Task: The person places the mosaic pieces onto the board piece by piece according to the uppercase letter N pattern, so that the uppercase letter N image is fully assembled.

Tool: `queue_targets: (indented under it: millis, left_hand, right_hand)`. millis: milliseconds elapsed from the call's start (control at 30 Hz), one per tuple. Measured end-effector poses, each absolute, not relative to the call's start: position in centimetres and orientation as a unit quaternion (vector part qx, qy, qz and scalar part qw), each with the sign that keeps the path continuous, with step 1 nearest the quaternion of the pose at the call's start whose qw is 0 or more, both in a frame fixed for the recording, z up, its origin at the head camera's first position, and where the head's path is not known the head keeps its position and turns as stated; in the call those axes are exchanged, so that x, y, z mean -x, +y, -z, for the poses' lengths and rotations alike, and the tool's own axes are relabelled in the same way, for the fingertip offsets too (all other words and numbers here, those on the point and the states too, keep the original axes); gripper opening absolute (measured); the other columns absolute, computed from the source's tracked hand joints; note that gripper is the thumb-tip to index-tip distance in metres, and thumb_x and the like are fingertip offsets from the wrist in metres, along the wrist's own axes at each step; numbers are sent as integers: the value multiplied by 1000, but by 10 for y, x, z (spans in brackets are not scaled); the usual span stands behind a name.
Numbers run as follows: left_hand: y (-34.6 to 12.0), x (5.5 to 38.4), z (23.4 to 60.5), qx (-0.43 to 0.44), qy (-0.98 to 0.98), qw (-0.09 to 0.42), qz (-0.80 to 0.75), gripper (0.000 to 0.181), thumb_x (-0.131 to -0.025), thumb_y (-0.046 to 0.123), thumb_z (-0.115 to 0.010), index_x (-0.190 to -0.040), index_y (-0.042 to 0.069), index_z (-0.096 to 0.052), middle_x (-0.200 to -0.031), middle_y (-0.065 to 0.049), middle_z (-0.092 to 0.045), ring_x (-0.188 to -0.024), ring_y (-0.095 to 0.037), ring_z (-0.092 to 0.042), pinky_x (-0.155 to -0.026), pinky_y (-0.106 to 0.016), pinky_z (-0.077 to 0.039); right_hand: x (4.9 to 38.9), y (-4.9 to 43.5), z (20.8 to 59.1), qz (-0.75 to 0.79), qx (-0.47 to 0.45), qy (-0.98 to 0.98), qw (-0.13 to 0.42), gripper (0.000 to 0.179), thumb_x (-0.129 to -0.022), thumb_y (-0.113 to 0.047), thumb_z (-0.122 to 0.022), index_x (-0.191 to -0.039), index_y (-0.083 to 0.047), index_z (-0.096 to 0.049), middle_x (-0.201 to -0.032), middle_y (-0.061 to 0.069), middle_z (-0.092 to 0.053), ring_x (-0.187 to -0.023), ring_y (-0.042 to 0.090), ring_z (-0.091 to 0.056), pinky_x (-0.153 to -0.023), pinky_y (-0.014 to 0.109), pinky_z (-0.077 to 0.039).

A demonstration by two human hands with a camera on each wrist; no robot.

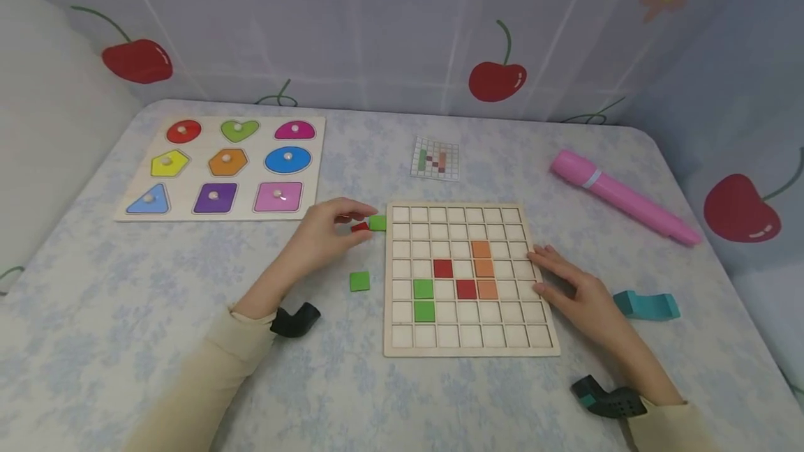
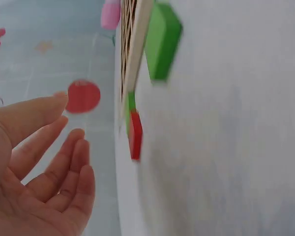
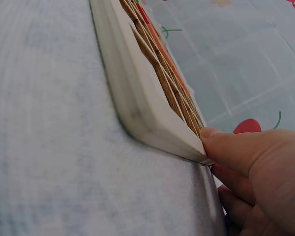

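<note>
- Grid board [image 1: 471,352]: lies flat near the middle of the table [image 1: 496,403], the near edge of the board parallel to the person's side. This position presumably keeps all cells within reach of both hands.
- Seated tiles: three orange tiles [image 1: 484,268] fill one column; two red tiles [image 1: 442,268] sit on a diagonal; two green tiles [image 1: 423,289] stack nearer the board's left edge. The cell dividers hold each in place.
- Loose tiles: a red tile [image 1: 359,227] and an upper green tile [image 1: 377,222] lie side by side at the left edge of the board, toward its far left corner. A lower green tile [image 1: 360,281] lies apart, nearer the person.
- Left hand [image 1: 322,230]: thumb and fingers slightly parted over the loose red tile; nothing is held. The gap appears sized for a thin piece.
- Right hand [image 1: 584,298]: fingers extended, thumb spread, tips resting on the board's right edge without a wrapped grip. The contact likely steadies the board.
- Pattern card [image 1: 427,171]: face up between the board and the table's far edge, probably placed there to remain readable and unobstructed.
</note>
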State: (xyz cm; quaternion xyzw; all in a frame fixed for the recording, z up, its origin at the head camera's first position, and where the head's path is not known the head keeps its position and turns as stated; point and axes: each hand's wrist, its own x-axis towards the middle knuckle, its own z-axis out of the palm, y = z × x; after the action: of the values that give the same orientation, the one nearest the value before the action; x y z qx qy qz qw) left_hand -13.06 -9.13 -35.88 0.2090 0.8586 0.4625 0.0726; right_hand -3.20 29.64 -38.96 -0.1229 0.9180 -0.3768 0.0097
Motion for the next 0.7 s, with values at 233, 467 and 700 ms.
queue_targets:
  millis: [233, 467, 700]
  left_hand:
    - [-111, 146, 370, -164, 870, 95, -455, 38, -82, 9, -73, -118, 3, -63, -116, -8, -61, -106, -23, -56, -92, -38, -43]
    - [-109, 149, 378, -191, 871, 110, -438, 40, -78, 7, -76, -116, 2, -64, -109, -9, -62, -101, -23, -57, -92, -36, -43]
    - [-103, 148, 381, -210, 885, 84, -408, 34, -78, 3, -74, -111, 1, -66, -102, -8, -63, -92, -22, -56, -86, -36, -45]
  right_hand:
    - [32, 296, 390, 375, 117, 920, 12, 51, -89, -14, -65, -137, -11, -49, -144, 13, -36, -135, 31, -23, -104, 40, -25]
    - [31, 296, 389, 377, 117, 919, 12, 51, -89, -13, -65, -137, -10, -49, -144, 14, -37, -135, 31, -23, -106, 26, -23]
    - [32, 295, 389, 374, 111, 921, 12, 50, -90, -15, -64, -137, -11, -49, -144, 14, -37, -135, 31, -23, -106, 32, -24]
